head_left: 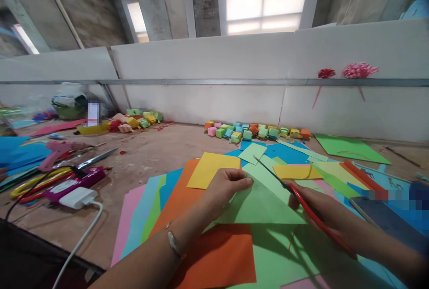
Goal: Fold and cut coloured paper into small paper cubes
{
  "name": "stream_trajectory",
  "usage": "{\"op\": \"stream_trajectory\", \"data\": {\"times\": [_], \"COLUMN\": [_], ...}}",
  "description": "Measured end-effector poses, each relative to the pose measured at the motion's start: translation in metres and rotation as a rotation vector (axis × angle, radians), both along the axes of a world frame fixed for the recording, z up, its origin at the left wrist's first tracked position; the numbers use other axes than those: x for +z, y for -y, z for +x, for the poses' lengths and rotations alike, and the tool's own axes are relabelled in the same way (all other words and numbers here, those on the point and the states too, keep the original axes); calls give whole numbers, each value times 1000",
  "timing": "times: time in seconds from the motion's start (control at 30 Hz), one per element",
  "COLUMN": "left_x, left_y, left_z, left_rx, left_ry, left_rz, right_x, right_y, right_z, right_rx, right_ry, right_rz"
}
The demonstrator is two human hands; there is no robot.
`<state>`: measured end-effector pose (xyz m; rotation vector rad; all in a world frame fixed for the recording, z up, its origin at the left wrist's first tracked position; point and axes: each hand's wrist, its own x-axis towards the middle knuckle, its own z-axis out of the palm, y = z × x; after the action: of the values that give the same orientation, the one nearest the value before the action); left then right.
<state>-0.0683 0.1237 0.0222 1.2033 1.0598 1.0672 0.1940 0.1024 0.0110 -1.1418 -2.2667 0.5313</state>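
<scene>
My left hand (225,190) pinches the edge of a pale green paper sheet (259,206) between thumb and fingers. In my right hand (323,206) is a pair of scissors with red handles (310,215), fingers wrapped round them. The dark blades point up and left across the sheet, and I cannot tell whether they touch it. Close to their tip lies a small pale green paper piece (252,151). A yellow sheet (214,166) rests behind my left hand, over orange paper (221,257). A yellow strip (296,172) lies beyond the scissors.
Several small coloured paper cubes (247,135) line the wall, with another pile (144,121) further left. At left are a pink glue gun (60,150), a purple power strip (75,184) and a white charger (78,197). A dark phone (382,217) lies by my right forearm.
</scene>
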Motion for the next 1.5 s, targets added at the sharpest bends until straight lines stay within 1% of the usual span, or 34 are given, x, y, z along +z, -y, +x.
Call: {"op": "stream_trajectory", "data": {"times": [0.1,0.2,0.27,0.4,0.5,0.7,0.97,1.23,1.37,1.5], "left_x": [0,0,1,4,5,2,2,0,0,0], "left_y": [-1,-2,-2,-1,-2,-4,-4,-4,-5,-5], "left_z": [0,0,0,0,-1,-3,-2,-3,-3,-3], "left_rx": [6,20,27,26,35,56,58,48,30,17], "left_ry": [0,3,5,10,20,70,131,133,130,136], "left_rz": [16,29,31,28,24,0,-16,-8,2,20], "right_x": [2,6,8,7,5,3,6,6,7,4], "right_y": [-1,1,2,4,4,3,6,6,6,4], "right_z": [3,1,-2,-6,-6,-5,-6,-8,-8,-7], "right_rx": [97,119,99,36,10,-17,-36,-52,-61,-44], "right_ry": [96,161,168,150,144,89,124,210,204,164], "right_rz": [-84,-145,-106,49,105,143,132,108,121,145]}}
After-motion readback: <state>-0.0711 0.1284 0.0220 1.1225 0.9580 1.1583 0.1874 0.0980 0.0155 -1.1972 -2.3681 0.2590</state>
